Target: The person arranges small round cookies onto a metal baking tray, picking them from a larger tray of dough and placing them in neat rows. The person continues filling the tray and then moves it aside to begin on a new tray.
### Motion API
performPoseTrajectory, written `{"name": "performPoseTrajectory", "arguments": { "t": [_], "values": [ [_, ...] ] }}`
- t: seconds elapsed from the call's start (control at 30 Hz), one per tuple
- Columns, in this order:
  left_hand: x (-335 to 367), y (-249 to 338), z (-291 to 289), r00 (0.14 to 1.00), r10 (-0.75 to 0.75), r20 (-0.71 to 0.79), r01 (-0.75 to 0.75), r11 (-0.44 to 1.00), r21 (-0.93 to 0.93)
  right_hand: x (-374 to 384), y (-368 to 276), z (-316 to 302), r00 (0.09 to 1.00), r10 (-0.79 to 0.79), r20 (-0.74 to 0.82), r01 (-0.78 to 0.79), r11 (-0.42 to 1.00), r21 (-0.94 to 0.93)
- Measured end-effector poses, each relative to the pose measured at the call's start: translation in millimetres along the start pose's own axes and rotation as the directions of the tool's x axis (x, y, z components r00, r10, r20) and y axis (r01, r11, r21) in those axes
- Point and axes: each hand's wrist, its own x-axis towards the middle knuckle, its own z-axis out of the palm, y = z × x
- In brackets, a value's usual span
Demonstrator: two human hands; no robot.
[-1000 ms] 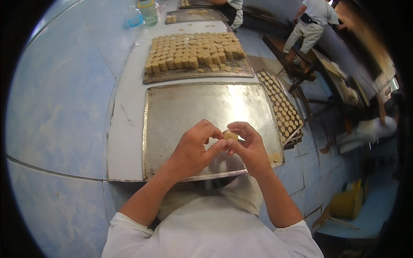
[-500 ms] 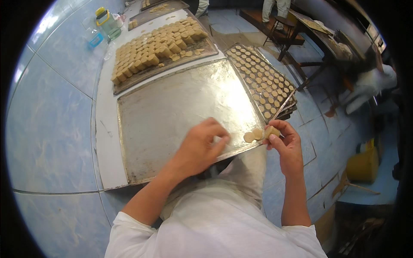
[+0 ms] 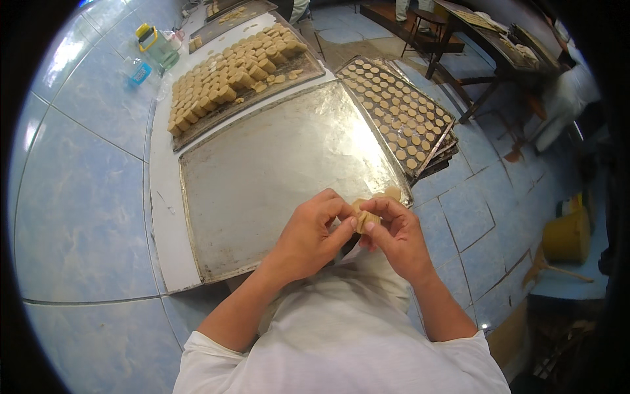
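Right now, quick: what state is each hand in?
Left hand: partly closed at the tan dough stack; whether it grips cannot be told.
Right hand: closed, holding the tan dough stack.

Bakery workroom: dough rounds [image 3: 395,113] are filling stacked trays [image 3: 443,155], dough cylinders [image 3: 230,77] are crowding a baking sheet [image 3: 312,69], blue tiles [image 3: 85,197] are lining the wall [image 3: 98,341], another person [image 3: 401,9] is standing near a stool [image 3: 430,17].
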Motion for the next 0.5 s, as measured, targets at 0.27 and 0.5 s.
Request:
{"name": "performPoseTrajectory", "arguments": {
  "t": [0.27,0.5],
  "values": [
    [-5,-14,-15,0.992,0.052,-0.115,-0.006,0.927,0.374,-7,-1,5,0.992,-0.074,-0.105,0.067,0.995,-0.070],
    [-22,-12,-19,0.999,0.024,-0.021,-0.022,0.996,0.092,-3,4,22,0.999,-0.039,0.023,0.040,0.997,-0.059]
  ]
}}
